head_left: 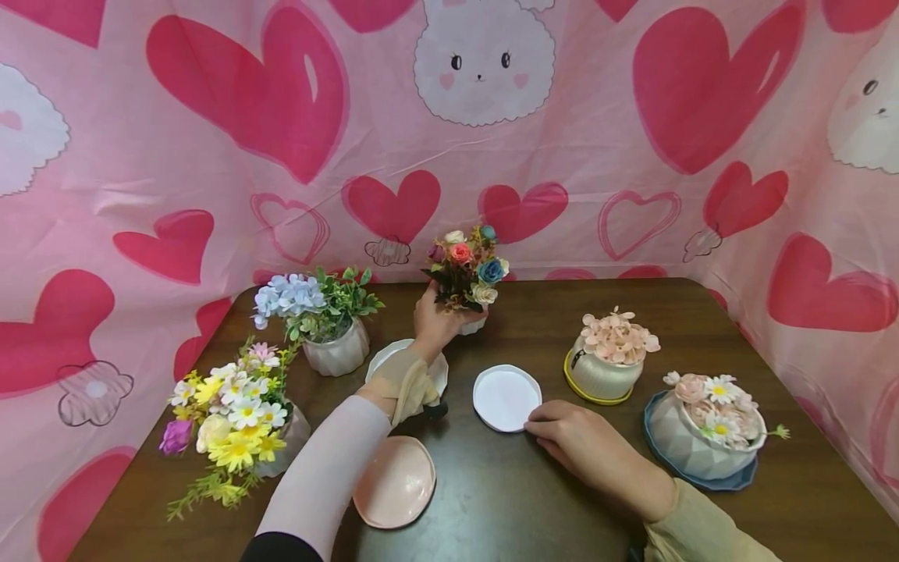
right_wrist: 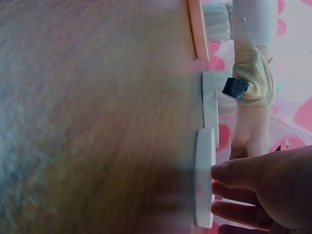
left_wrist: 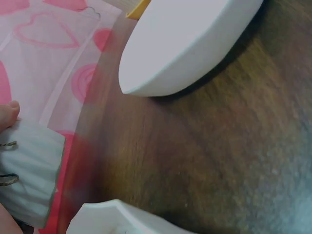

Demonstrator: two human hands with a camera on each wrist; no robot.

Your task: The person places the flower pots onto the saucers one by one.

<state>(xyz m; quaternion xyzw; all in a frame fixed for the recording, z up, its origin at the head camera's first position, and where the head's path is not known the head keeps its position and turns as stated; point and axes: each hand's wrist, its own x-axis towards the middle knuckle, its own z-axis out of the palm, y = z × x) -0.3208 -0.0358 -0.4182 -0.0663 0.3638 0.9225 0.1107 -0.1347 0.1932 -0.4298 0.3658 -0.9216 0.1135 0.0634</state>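
My left hand (head_left: 438, 318) grips a small white flowerpot (head_left: 473, 326) of mixed roses (head_left: 472, 265) at the back middle of the table. In the left wrist view the ribbed side of this pot (left_wrist: 31, 168) shows, with twine on it and fingers round it. My right hand (head_left: 586, 445) is at the near right rim of a white saucer (head_left: 507, 396), pinching that rim. The right wrist view has the thumb and fingertips at the edge of this saucer (right_wrist: 204, 180), which sits flat, low over the wood.
A white plate (head_left: 441, 375) lies partly under my left forearm, a pink plate (head_left: 395, 482) nearer me. Potted blue flowers (head_left: 289, 298) and daisies (head_left: 242, 410) stand left. To the right are a pot on a yellow saucer (head_left: 597, 396) and one on a blue saucer (head_left: 656, 441).
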